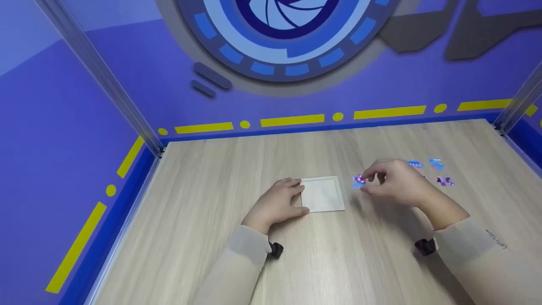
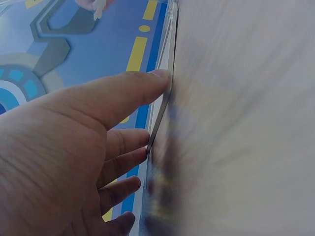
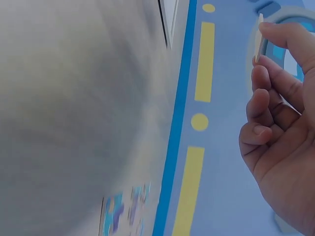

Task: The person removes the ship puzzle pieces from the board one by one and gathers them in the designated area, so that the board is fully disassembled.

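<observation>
A white square puzzle tray (image 1: 322, 195) with a thin raised rim lies flat on the table. My left hand (image 1: 277, 202) holds it by its left side, thumb at the near corner and fingers along the left edge; the left wrist view shows the thumb (image 2: 142, 88) against the rim. To the right of the tray, my right hand (image 1: 396, 182) pinches a purple and blue jigsaw piece (image 1: 358, 181) between thumb and fingers, raised above the table. The right wrist view shows this piece (image 3: 258, 38) edge-on, with the other fingers curled in.
Several loose jigsaw pieces (image 1: 436, 163) lie right of and beyond my right hand, some partly hidden by it. The wooden table (image 1: 211, 190) meets a blue printed wall (image 1: 288, 101) at the back, with metal posts (image 1: 146, 131) at its corners.
</observation>
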The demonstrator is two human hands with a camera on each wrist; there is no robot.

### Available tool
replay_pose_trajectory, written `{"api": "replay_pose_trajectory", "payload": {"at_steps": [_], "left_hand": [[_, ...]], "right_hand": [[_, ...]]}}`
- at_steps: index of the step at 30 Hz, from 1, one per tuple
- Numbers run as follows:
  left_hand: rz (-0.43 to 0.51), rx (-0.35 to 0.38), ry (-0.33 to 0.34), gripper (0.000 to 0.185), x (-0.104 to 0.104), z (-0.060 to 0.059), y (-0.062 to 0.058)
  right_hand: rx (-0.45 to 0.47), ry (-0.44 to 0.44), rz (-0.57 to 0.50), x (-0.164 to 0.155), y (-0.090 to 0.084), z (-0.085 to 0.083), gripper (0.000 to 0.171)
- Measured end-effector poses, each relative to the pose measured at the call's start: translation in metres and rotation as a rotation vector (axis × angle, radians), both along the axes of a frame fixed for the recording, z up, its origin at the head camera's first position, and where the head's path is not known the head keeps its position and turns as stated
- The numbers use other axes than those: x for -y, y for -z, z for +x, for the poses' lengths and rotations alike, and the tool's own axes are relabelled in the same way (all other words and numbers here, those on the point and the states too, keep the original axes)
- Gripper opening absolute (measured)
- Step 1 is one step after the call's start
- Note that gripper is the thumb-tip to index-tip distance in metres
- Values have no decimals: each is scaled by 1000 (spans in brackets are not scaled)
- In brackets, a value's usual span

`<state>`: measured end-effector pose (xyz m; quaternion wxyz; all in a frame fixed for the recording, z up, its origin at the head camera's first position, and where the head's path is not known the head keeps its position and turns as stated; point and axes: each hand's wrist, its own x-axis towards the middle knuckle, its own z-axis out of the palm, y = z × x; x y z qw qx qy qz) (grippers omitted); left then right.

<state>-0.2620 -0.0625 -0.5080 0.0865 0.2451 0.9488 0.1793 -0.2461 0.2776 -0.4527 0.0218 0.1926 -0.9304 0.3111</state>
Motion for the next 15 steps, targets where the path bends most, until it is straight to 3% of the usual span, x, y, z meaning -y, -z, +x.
{"api": "replay_pose_trajectory", "payload": {"at_steps": [6,15], "left_hand": [[10,12,-23,75,0,1,0],[11,11,-16,75,-1,1,0]], "right_hand": [[-48,-7,-48,-26,1,6,18],[45,87,4,-73,-1,22,21]]}}
